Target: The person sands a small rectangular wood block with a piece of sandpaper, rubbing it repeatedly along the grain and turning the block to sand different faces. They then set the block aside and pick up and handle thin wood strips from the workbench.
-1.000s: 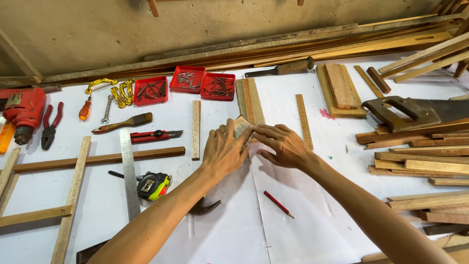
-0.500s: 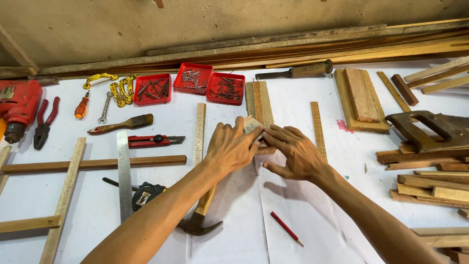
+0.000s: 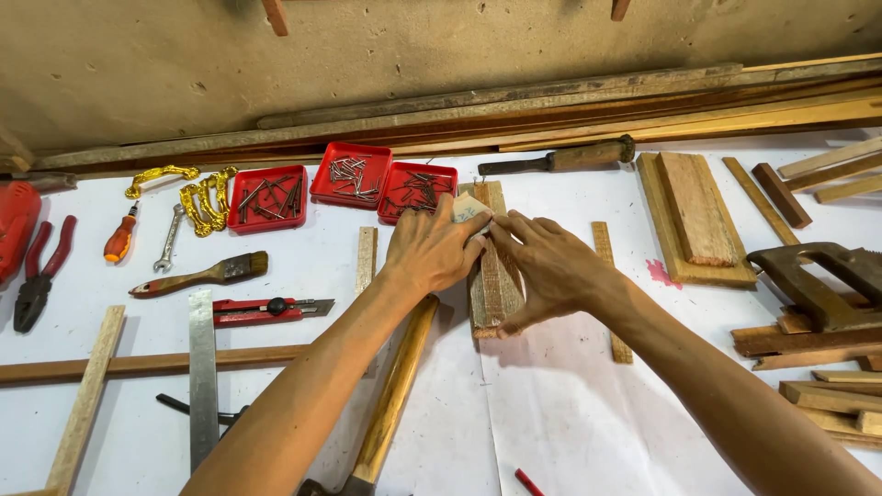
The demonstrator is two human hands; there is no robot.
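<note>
My left hand (image 3: 439,253) and my right hand (image 3: 544,266) meet over a short wooden block (image 3: 494,287) lying on the white table cover. Between the fingertips of both hands is a small folded piece of sandpaper (image 3: 469,209), pressed at the far end of the block. My right palm rests on the block's right side. A wooden-handled hammer (image 3: 393,395) lies under my left forearm, its head near the bottom edge.
Three red trays of nails (image 3: 352,174) sit behind the hands, with gold handles (image 3: 204,197), a spanner, a screwdriver, pliers (image 3: 37,274), a brush (image 3: 204,275), a red utility knife (image 3: 262,311) and a steel ruler (image 3: 203,377) at left. Wood offcuts, a chisel (image 3: 560,160) and a saw handle (image 3: 813,285) lie right.
The view has shifted, so the tools sit further right and lower in frame. Both hands stay together on the block with the sandpaper; more of the hammer handle shows under my left forearm.
</note>
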